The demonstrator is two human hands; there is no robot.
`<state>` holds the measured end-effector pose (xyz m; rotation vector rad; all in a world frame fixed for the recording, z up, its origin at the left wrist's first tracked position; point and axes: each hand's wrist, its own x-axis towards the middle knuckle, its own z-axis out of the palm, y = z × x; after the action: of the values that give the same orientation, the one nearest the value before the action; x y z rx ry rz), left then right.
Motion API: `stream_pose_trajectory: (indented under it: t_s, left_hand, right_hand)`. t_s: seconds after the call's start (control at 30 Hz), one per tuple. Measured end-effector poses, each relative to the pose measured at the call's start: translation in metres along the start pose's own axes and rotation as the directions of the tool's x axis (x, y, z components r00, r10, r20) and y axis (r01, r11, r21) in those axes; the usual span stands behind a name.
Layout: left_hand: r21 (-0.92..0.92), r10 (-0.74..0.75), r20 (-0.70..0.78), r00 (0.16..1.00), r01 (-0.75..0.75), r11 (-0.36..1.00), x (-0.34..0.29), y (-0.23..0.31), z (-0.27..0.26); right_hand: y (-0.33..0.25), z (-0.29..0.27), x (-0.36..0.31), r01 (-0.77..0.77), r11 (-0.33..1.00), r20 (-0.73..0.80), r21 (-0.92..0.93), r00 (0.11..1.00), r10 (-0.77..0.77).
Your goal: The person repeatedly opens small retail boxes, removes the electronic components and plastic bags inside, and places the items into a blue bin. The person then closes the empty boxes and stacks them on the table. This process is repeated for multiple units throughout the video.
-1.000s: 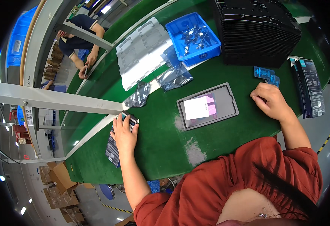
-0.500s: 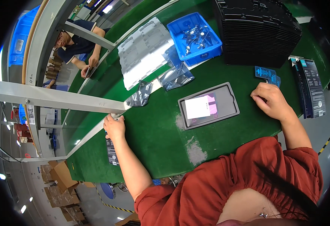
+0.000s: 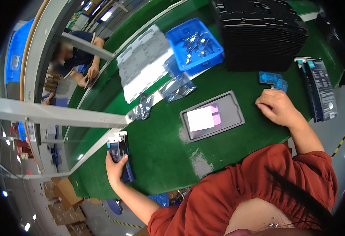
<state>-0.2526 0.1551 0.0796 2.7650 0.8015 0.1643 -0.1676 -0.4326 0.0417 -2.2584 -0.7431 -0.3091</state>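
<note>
Left hand (image 3: 115, 170) clamps dark boxes (image 3: 123, 147); right hand (image 3: 278, 107) curls closed beside blue cards (image 3: 271, 78).
Grey tray (image 3: 232, 113) lies between; white beam (image 3: 70, 113) ends near the boxes.

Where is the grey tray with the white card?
In the head view, the grey tray lies on the green table, just right of picture centre, below the blue bin and left of the right hand.
</note>
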Motion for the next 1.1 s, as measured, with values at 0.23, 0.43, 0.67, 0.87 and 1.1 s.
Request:
stream_pose_trajectory:
  t_s: [0.23, 0.43, 0.67, 0.87, 1.1]
  left_hand:
    - [0.072, 0.033, -0.068, 0.997, -0.029, 0.997, 0.008, -0.005, 0.014]
    - [0.143, 0.123, -0.425, 0.897, -0.067, 0.987, -0.003, 0.056, -0.007]
    - [-0.209, 0.621, -0.267, 0.737, -0.673, 0.709, -0.066, 0.191, -0.004]
    - [-0.234, 0.873, -0.061, 0.483, -0.858, 0.458, -0.099, 0.247, 0.036]
    - [-0.232, 0.930, -0.032, 0.366, -0.908, 0.349, -0.113, 0.257, 0.062]
  right_hand:
    - [0.007, -0.002, -0.002, 0.117, 0.990, -0.035, -0.078, 0.992, -0.120]
    - [-0.009, -0.038, -0.002, 0.125, 0.983, -0.253, -0.133, 0.955, -0.155]
    - [-0.031, -0.111, -0.022, -0.090, 0.876, -0.377, -0.475, 0.920, -0.110]
    - [-0.023, -0.131, -0.087, -0.565, 0.555, -0.358, -0.610, 0.822, 0.444]
    - [0.001, -0.116, -0.101, -0.560, 0.523, -0.322, -0.642, 0.816, 0.479]
